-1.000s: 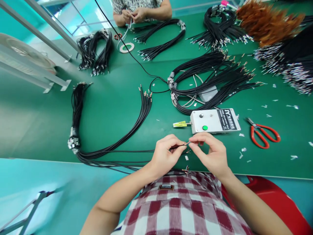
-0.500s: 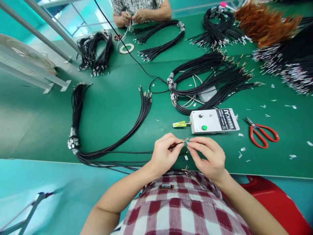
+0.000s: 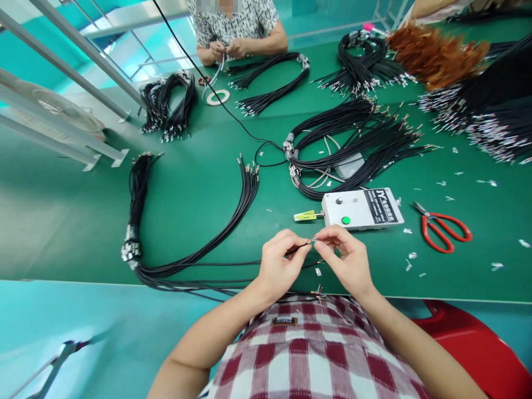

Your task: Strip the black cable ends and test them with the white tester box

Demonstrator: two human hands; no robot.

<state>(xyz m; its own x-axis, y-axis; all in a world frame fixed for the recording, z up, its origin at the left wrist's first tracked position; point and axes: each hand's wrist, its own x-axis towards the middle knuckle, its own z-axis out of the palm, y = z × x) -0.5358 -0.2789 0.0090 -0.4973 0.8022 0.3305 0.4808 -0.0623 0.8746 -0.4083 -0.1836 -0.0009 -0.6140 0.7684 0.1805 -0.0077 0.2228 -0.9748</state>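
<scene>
My left hand (image 3: 282, 261) pinches a black cable near its stripped end, where thin coloured wires (image 3: 311, 240) stick out to the right. Thumb and fingertips of my right hand (image 3: 347, 259) are closed on the tips of those wires. The cable belongs to a bundle of black cables (image 3: 174, 270) that runs left to a cluster of metal connectors (image 3: 131, 250). More stripped cable ends (image 3: 319, 292) lie at the table edge against my checked apron. Just beyond my hands sits a white box (image 3: 361, 209) with a green button and a yellow clip (image 3: 305, 216).
Red-handled cutters (image 3: 444, 228) lie to the right among white scraps. Further cable bundles (image 3: 349, 144) spread behind the box, with a large pile (image 3: 494, 105) at far right. Across the green table (image 3: 199, 183) a co-worker's hands (image 3: 228, 50) hold a pale strip. A red chair (image 3: 469, 343) stands at lower right.
My right hand has moved slightly left, its fingertips now meeting the wire ends by my left hand. The whole view has shifted a little, showing more of the co-worker.
</scene>
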